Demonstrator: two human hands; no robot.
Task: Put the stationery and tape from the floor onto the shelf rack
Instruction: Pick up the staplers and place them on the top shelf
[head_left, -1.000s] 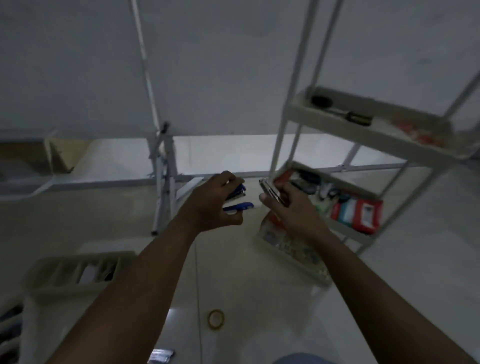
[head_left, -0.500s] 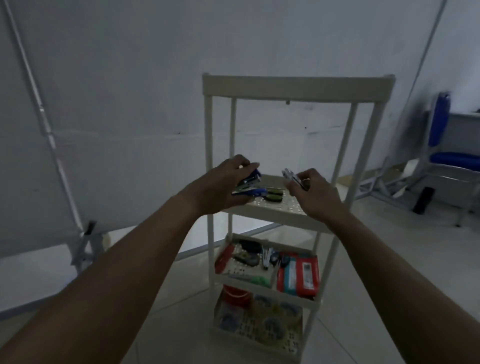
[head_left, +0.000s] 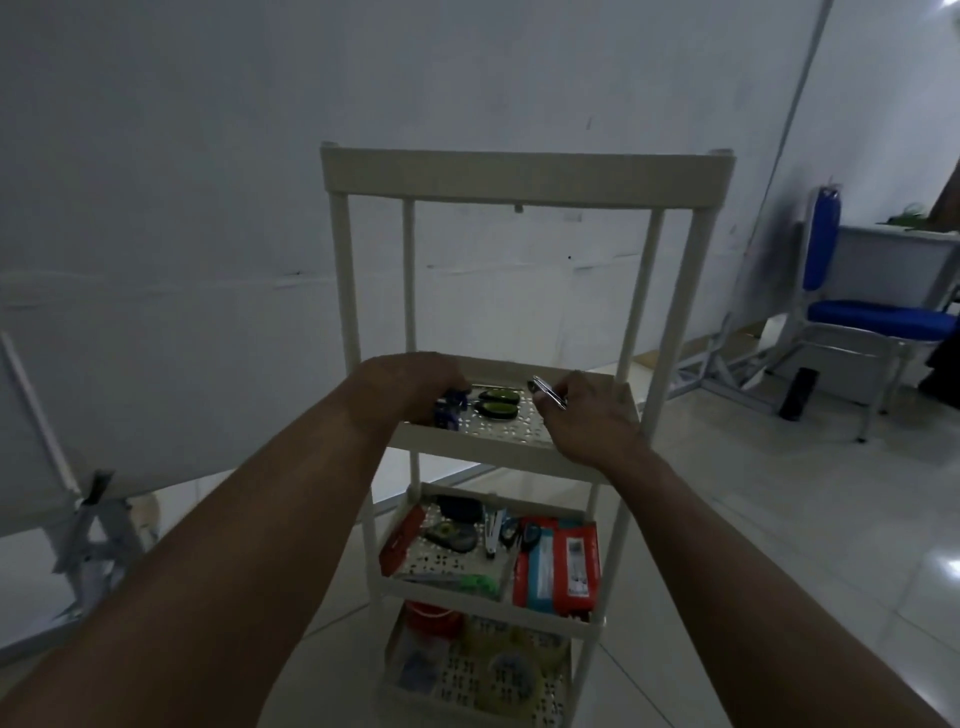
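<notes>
A white plastic shelf rack (head_left: 524, 171) with several tiers stands in front of me. My left hand (head_left: 410, 387) grips a blue stapler (head_left: 448, 410) and holds it down on the left of the second tier (head_left: 493, 449). Over the right of the same tier, my right hand (head_left: 587, 415) pinches a slim silver metal item (head_left: 548, 392). Between the two hands a dark green object (head_left: 496, 402) lies on the perforated tier.
The third tier (head_left: 441, 587) carries a red packet (head_left: 571, 566), a small stapler and other stationery. A red tub (head_left: 434, 618) sits on the bottom tier. A blue chair (head_left: 857, 306) and a grey desk stand at the right. White wall panels stand behind the rack.
My view rose from the floor to face the rack. Both hands moved forward and down over the second tier, and the stapler now rests on it.
</notes>
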